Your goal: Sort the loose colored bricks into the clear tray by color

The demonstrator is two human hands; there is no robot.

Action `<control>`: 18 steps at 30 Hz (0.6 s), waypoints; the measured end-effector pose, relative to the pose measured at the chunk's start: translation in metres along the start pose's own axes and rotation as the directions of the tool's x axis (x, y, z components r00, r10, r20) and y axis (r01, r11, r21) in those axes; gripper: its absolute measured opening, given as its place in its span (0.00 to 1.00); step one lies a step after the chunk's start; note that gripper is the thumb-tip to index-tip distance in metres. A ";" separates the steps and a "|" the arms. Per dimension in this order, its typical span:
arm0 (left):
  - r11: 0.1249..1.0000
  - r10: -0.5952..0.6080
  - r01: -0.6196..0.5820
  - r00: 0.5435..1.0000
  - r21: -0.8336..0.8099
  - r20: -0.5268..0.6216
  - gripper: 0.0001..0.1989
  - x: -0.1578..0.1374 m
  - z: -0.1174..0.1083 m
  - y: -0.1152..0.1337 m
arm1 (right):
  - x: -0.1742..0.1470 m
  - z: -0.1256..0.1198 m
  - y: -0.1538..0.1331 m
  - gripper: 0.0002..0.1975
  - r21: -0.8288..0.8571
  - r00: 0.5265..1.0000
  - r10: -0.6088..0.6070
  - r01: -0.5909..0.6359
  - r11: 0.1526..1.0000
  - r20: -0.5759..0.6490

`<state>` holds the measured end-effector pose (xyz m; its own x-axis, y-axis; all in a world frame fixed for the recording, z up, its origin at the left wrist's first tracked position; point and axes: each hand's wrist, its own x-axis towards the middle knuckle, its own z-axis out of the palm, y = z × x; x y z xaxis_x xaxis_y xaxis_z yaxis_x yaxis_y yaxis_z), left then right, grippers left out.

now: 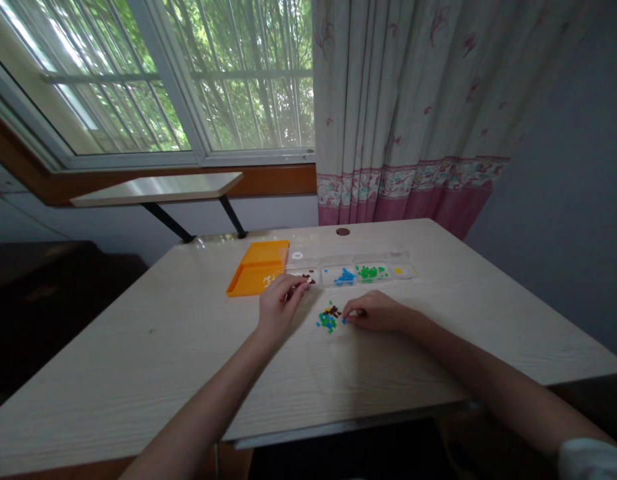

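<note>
A loose pile of small green, blue, brown and yellow pieces [328, 321] lies on the table. At its right side is my right hand [376, 311], fingers pinched, with a small blue piece [344, 321] at the fingertips. My left hand [281, 303] is held at the left end of a clear compartment box [330, 281], thumb and fingers together; what they grip, if anything, is too small to make out. Brown pieces [309, 279] show just beyond those fingers. Further along, the box holds blue pieces [345, 277], green pieces [371, 273] and yellow ones [398, 271].
Behind my left hand lies an orange two-part tray [261, 252] with pale pieces in its near part. A clear lid [328, 255] adjoins the box. A raised shelf [158, 188] on dark brackets stands at the back left. The table [153, 373] has a round hole [342, 232] near its back edge.
</note>
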<state>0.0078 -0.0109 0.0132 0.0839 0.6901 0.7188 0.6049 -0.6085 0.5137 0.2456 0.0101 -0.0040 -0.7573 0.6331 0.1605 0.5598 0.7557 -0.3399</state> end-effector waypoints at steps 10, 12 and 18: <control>0.995 -0.066 0.066 0.998 0.080 -0.005 0.08 0.006 -0.006 -0.017 | 0.000 0.005 0.002 0.09 -0.028 1.000 -0.007 0.007 1.000 -0.004; 0.985 -0.114 0.112 0.994 0.129 0.006 0.10 0.008 -0.008 -0.025 | 0.000 0.006 0.001 0.09 -0.042 1.000 -0.005 0.004 0.999 -0.004; 0.851 -0.343 0.335 0.938 0.404 -0.054 0.13 0.013 -0.021 -0.055 | 0.000 0.003 -0.002 0.10 -0.041 1.000 0.023 -0.022 0.999 0.016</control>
<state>-0.0411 0.0232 0.0041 -0.1718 0.8345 0.5235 0.8632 -0.1285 0.4883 0.2434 0.0077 -0.0058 -0.7495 0.6475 0.1381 0.5896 0.7477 -0.3055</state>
